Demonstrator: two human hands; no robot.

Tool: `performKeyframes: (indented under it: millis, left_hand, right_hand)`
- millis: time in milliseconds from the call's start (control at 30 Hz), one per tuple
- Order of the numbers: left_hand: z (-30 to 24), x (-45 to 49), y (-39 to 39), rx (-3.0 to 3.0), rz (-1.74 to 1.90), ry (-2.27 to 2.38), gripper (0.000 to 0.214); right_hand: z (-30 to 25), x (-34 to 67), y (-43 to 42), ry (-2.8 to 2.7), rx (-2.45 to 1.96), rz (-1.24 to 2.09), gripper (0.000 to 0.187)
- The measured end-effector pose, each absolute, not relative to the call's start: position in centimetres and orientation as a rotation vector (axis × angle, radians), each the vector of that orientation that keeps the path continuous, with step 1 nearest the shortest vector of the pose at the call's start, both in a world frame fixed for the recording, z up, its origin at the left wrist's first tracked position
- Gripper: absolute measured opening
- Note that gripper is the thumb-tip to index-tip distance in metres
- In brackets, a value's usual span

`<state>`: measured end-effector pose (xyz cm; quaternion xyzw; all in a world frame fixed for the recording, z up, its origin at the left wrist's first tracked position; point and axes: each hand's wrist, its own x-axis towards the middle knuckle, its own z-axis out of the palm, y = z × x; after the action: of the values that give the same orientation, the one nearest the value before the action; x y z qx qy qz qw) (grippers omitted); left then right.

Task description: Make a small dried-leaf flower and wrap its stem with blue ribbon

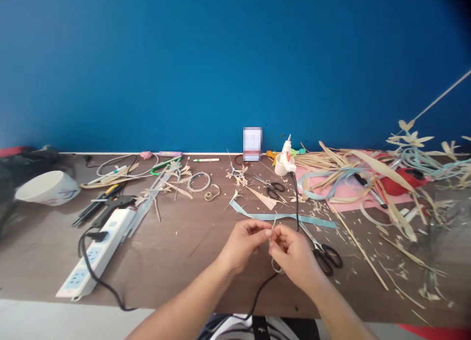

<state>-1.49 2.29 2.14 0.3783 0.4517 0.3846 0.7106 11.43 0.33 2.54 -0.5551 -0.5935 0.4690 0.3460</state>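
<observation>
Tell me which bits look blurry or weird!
In the head view, the white bowl looks stretched at far left, the upright rectangle is blurred into squares, the upper right corner goes dark, and the left hand and right hand look fairly clear.

Power strip (98,255) left of hands (243,244)

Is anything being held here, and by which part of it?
A thin pale strip, pinched just below its upper end, where the left grip and right grip meet.
</observation>
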Motion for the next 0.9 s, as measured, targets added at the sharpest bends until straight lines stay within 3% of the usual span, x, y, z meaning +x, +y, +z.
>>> performKeyframes:
  millis: [200,567,700,900]
  left_hand:
    - [1.2,-1.2,2.5,0.722,0.894,0.944,0.024]
    - [2.1,-2.7,3.6,0.349,1.161,0.836,0.024]
    - [2.6,-2.5,3.1,0.446,1.095,0.835,0.024]
    - [3.1,-1.9,1.9,0.776,0.838,0.914,0.023]
  right_hand:
    - [1.9,11.4,0.2,-1.799,-1.589,0.877,0.008]
    - [1.4,13.9,-1.3,-1.612,-1.484,1.294,0.019]
    - [1.7,15.0,-1.7,-1.655,-1.516,1.262,0.015]
    - [4.5,16.7,-1.1,-1.906,-1.554,0.952,0.009]
